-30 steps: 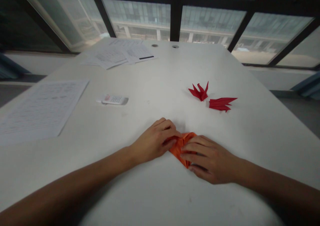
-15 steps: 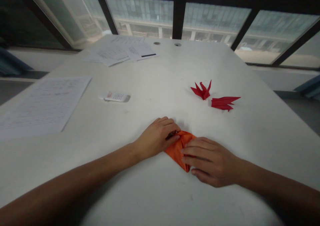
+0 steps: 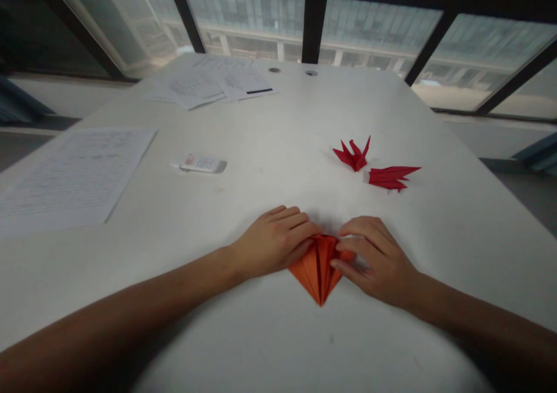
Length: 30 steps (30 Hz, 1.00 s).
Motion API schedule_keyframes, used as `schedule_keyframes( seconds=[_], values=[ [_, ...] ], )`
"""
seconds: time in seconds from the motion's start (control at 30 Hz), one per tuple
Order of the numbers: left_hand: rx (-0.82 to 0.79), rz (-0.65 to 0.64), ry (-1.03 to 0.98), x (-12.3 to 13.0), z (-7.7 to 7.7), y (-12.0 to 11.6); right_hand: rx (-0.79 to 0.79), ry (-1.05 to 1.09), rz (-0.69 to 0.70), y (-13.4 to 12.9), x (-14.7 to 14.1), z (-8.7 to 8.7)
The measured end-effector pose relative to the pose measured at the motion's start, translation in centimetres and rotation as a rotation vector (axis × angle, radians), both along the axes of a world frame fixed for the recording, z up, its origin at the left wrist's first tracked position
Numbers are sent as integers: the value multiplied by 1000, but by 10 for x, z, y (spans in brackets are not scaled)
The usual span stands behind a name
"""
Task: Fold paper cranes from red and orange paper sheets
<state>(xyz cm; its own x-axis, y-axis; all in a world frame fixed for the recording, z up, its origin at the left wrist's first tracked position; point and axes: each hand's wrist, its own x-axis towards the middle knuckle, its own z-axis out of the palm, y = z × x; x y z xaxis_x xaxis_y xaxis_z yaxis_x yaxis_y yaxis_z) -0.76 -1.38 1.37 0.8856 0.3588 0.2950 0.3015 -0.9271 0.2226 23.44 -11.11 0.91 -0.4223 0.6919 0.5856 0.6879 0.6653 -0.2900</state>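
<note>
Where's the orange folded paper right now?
In the head view, the orange folded paper lies below and right of centre on the white table, between the left hand and the right hand, both touching it.

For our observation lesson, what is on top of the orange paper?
On the orange paper, the left hand covers the upper left; the right hand touches its right side. Paper beneath them is hidden.

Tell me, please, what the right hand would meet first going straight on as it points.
The right hand would first meet the orange folded paper, which it seems to touch, then likely the left hand; depth is unclear.
</note>
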Motion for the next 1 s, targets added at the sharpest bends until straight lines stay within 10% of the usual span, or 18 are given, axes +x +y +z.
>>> schedule_keyframes(
  seconds=[0.3, 1.0],
  values=[
    [-111, 85, -40, 1, -3, 1, -105, -193, 237, -3, -1, -2],
    [-209, -209, -104, -1, -2, 5, -61, -90, 153, -3, 5, -1]
  ],
)
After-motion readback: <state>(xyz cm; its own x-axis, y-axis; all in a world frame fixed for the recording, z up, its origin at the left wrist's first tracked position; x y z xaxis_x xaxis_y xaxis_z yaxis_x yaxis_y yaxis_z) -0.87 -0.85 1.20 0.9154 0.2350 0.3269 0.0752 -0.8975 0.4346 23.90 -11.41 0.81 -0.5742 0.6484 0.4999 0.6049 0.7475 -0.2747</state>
